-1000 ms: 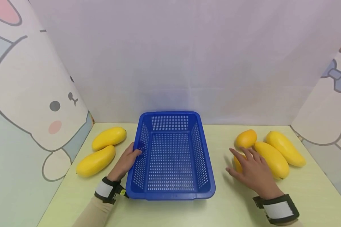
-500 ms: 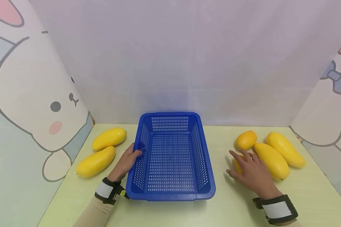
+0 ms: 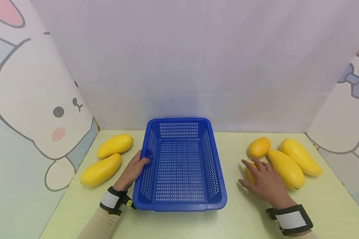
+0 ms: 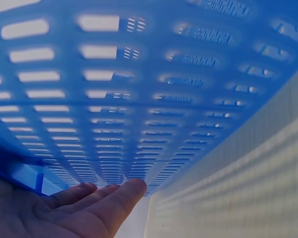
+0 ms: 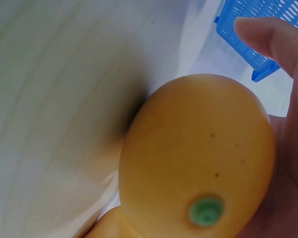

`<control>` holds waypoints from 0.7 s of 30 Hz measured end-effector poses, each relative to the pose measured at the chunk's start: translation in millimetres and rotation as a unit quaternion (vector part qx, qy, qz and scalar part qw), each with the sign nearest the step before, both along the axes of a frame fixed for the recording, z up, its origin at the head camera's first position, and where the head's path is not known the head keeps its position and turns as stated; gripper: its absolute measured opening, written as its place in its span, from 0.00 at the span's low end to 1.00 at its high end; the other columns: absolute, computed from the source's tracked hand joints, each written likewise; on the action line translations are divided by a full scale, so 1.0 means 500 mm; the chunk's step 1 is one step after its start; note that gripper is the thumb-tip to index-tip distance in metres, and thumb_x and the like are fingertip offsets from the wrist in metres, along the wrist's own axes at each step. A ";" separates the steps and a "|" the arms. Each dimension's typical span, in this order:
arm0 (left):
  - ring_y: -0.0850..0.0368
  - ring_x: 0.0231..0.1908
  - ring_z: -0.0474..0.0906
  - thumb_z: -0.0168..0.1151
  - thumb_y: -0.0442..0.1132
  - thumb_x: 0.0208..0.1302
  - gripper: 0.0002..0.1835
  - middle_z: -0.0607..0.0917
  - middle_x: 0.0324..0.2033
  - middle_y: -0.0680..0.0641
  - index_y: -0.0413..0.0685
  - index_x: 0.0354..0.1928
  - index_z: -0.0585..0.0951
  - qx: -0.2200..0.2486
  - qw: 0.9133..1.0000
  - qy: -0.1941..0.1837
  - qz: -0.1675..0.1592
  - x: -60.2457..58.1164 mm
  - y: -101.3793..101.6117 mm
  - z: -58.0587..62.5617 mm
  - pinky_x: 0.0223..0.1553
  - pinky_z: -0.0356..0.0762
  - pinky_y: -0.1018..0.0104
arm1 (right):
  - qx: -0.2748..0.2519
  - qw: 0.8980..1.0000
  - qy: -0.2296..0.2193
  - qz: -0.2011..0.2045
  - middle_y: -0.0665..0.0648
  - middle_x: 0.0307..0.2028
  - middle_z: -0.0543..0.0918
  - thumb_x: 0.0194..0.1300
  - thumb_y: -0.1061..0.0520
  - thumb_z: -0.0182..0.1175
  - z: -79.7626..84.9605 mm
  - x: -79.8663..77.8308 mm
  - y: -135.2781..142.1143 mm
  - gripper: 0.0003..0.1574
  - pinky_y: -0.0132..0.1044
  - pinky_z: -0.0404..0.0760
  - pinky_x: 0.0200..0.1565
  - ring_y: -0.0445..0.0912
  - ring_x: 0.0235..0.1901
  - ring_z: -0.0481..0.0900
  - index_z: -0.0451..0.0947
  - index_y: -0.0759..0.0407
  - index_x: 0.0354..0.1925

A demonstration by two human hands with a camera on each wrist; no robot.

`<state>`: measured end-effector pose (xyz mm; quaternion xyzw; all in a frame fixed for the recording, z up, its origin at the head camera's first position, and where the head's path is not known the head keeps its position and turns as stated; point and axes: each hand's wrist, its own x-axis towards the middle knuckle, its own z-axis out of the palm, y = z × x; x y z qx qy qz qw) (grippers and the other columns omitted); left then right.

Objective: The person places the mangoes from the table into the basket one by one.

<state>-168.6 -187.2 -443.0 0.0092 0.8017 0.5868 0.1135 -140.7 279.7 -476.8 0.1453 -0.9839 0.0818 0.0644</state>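
Head view: the left hand [image 3: 134,170] grips the left rim of the blue basket [image 3: 179,206], thumb hooked inside, at mid-counter [image 3: 233,219] near the back edge. Toward the counter's right edge, the right hand [image 3: 268,182] arches palm-down over a small mango [image 5: 196,144], fingers spread, thumb apart, just beside a larger yellow mango [image 3: 287,169].

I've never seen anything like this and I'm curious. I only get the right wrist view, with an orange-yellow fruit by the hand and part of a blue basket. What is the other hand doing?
Observer: In the head view, the left hand holds the left wall of the blue basket.
Visitor: Is there more fruit on that side?
Observer: Yes, two long yellow fruits lie to the left of that hand.
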 end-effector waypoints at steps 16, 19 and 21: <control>0.41 0.53 0.74 0.41 0.38 0.75 0.29 0.72 0.62 0.33 0.39 0.75 0.55 -0.008 1.000 0.003 0.002 0.001 0.001 0.001 0.55 0.74 0.47 | -0.049 0.998 -0.036 0.002 0.75 0.63 0.68 0.59 0.56 0.69 -0.005 -0.003 0.010 0.37 0.64 0.76 0.47 0.70 0.52 0.70 0.73 0.57 0.66; 0.41 0.53 0.74 0.42 0.39 0.75 0.29 0.72 0.62 0.33 0.39 0.75 0.55 -0.007 1.000 0.002 0.003 0.001 0.001 0.000 0.55 0.74 0.46 | -0.059 0.997 -0.040 0.002 0.75 0.63 0.68 0.58 0.57 0.70 -0.004 -0.003 0.009 0.37 0.65 0.75 0.49 0.70 0.52 0.70 0.73 0.58 0.66; 0.41 0.52 0.74 0.42 0.38 0.75 0.29 0.72 0.62 0.33 0.39 0.75 0.55 -0.005 1.000 0.001 0.002 0.001 0.001 0.000 0.55 0.74 0.47 | -0.065 0.997 -0.041 0.001 0.75 0.62 0.68 0.58 0.57 0.70 -0.002 -0.002 0.008 0.37 0.65 0.75 0.50 0.70 0.52 0.70 0.74 0.58 0.66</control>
